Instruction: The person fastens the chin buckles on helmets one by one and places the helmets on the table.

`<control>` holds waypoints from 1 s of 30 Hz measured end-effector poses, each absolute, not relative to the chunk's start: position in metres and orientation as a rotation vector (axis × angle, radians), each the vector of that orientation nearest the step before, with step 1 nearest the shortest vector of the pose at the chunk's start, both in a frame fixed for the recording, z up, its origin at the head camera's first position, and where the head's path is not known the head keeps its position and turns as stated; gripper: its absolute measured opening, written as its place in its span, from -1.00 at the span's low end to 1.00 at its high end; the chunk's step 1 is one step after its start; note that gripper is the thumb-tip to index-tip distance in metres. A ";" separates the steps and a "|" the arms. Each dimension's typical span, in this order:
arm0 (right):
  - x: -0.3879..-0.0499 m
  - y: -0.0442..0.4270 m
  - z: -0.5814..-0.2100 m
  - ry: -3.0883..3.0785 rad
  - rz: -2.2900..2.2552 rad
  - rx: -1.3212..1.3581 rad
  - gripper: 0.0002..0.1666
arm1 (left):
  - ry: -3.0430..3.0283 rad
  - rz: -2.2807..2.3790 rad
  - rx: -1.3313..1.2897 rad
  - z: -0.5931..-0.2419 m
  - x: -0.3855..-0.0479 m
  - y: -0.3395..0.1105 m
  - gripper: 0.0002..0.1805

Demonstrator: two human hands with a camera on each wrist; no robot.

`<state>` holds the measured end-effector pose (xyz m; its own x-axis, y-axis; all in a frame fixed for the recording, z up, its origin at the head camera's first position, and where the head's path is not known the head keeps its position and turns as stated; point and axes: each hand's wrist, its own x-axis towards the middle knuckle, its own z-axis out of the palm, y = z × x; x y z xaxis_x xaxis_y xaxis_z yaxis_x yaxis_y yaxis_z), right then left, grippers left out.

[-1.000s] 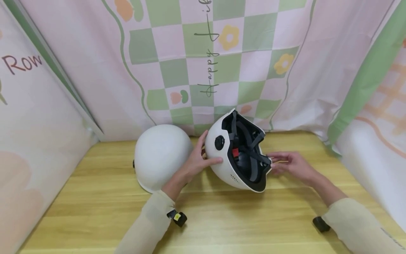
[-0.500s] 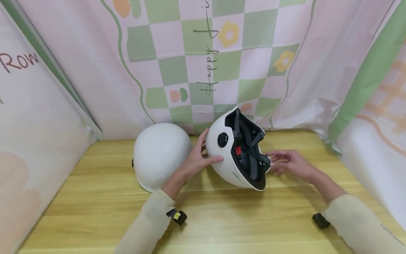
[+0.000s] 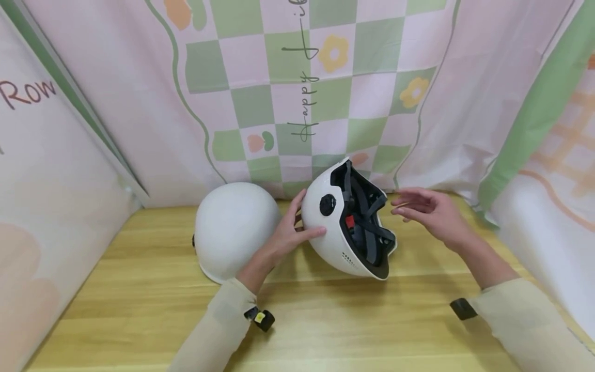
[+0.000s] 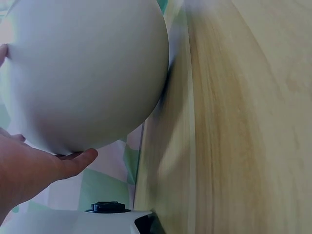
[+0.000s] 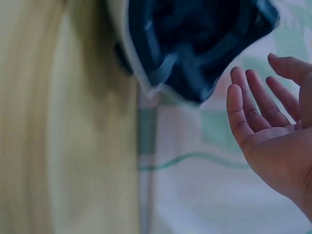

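Observation:
A white helmet (image 3: 321,175) lies tilted on its side in the middle of the table, its black padded inside and grey straps turned to the right. My left hand (image 3: 284,238) grips its rounded back, thumb on the near side and fingers behind. In the left wrist view its smooth white shell (image 4: 92,73) fills the top. Off the helmet's right rim, my right hand (image 3: 434,212) hovers with loosely bent fingers, touching nothing. The right wrist view shows the same gap between that hand (image 5: 273,126) and the blurred helmet (image 5: 170,44).
A second white helmet (image 3: 237,227) stands dome up just left of my left hand. Behind both, a printed curtain (image 3: 325,103) meets the far edge of the wooden table (image 3: 362,325). More printed fabric (image 3: 56,170) rises along the left side.
My right hand has let go of the helmet's right rim and moved back towards the curtain. The helmet has turned slightly since the first frame. My left hand keeps its hold.

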<state>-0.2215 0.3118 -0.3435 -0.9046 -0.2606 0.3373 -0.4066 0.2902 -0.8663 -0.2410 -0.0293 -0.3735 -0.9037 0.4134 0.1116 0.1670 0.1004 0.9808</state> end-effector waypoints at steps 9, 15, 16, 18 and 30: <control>-0.206 0.272 -0.315 -2.439 1.677 0.811 -0.45 | 2.195 1.890 0.619 -0.374 -0.242 -0.028 0.04; -0.203 0.255 -0.309 -2.511 1.538 0.817 -0.42 | 2.209 1.890 0.622 -0.373 -0.240 -0.027 0.06; -0.203 0.252 -0.308 -2.511 1.533 0.822 -0.41 | 2.211 1.888 0.625 -0.373 -0.240 -0.027 0.06; -0.202 0.247 -0.307 -2.507 1.525 0.841 -0.39 | 2.214 1.886 0.630 -0.372 -0.239 -0.026 0.07; -0.201 0.222 -0.295 -2.514 1.449 0.883 -0.38 | 2.224 1.879 0.636 -0.370 -0.240 -0.023 0.08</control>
<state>-0.2009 0.2223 -0.2953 -0.8251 -0.4291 0.3676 -0.5332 0.3761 -0.7578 -0.2398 -0.0226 -0.3699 -0.8965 0.4177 0.1475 0.2152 0.1194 0.9692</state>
